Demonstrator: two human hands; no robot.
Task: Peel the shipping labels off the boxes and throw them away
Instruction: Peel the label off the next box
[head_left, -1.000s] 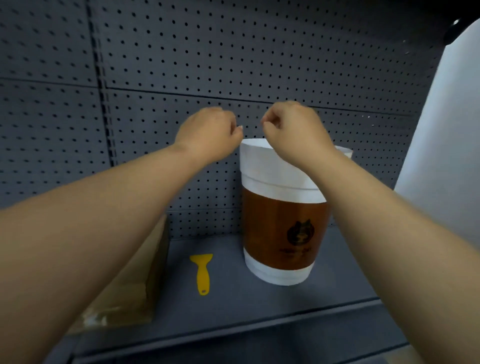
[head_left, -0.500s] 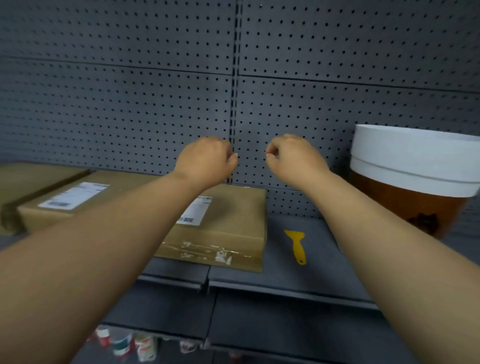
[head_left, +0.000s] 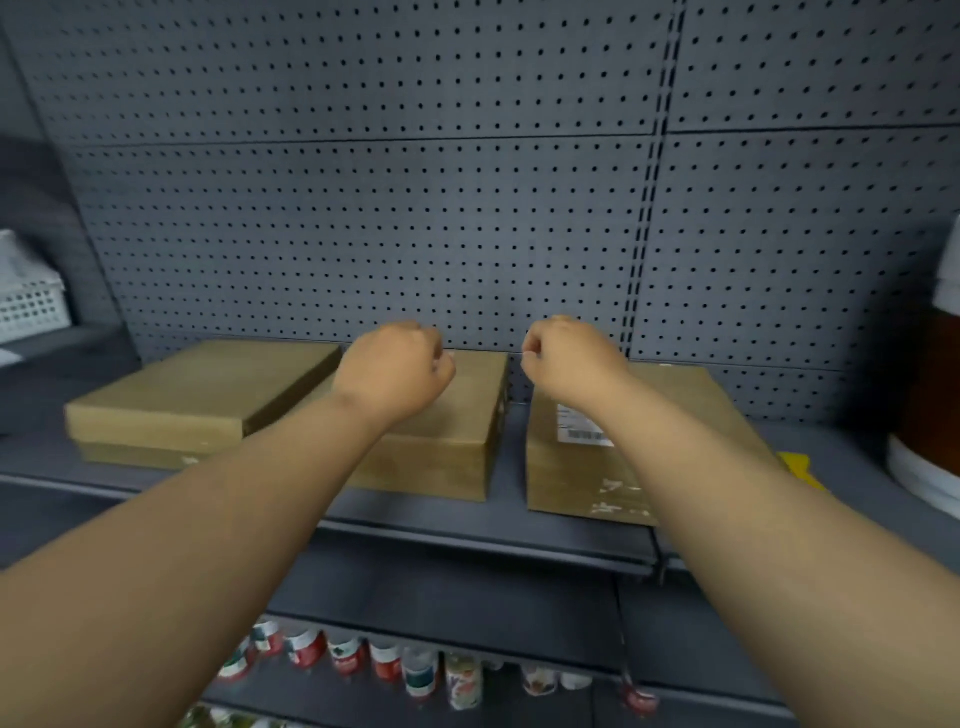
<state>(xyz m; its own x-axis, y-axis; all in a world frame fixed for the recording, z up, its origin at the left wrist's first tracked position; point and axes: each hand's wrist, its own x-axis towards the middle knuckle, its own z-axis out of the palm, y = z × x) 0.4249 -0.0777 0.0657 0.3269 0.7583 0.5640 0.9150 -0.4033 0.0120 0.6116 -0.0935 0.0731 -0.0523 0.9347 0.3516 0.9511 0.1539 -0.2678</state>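
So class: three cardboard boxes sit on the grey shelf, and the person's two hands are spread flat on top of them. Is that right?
Not quite. The head view shows three cardboard boxes on the grey shelf, but the left hand and right hand are loosely closed and raised over them, not spread flat.

Three plain tan-brown boxes (head_left: 457, 415) sit on a dark grey shelf (head_left: 467, 525) before a grey pegboard (head_left: 363, 208) dotted with black holes, a white black-barcoded label (head_left: 579, 428) at 3 o'clock, a yellow scraper (head_left: 800, 465) beyond.
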